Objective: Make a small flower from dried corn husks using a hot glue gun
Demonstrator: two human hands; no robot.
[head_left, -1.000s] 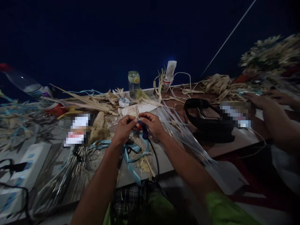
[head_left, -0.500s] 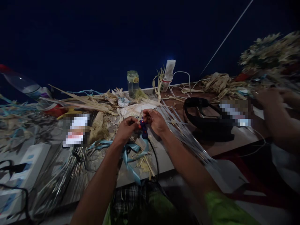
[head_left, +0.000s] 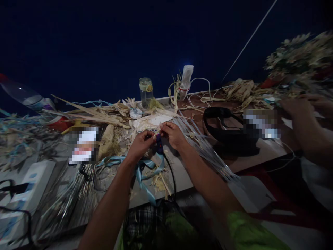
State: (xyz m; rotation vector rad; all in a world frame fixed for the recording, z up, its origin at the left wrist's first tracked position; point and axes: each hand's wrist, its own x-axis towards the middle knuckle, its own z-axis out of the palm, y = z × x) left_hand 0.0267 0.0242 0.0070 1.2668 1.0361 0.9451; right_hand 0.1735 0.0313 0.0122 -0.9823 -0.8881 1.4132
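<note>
My left hand (head_left: pixel 141 143) and my right hand (head_left: pixel 172 134) meet over the table, fingers pinched closed. Between their fingertips is a small pale strip (head_left: pixel 157 130) that looks like dried husk; its lower end is hidden by the fingers. Right below the fingertips sits a dark blue corded tool (head_left: pixel 159 146) with a small red light, its black cable (head_left: pixel 171 173) running down over the table edge. I cannot tell whether the left fingers touch this tool. Light blue ribbon (head_left: pixel 145 189) lies in loops under my left wrist.
Clear plastic rods (head_left: pixel 200 146) and a black headset-like frame (head_left: pixel 226 135) lie to the right. Beyond my hands are dried husks (head_left: pixel 101 116) and a lidded bottle (head_left: pixel 146 92). A power strip (head_left: pixel 28 194) and thin wires (head_left: pixel 75 194) lie left. Another person's hand (head_left: pixel 295 106) is at far right.
The fingertips of both hands stay together, with the right fingers slightly shifted on the pale strip. The view has moved a little; the things on the table look unchanged.
</note>
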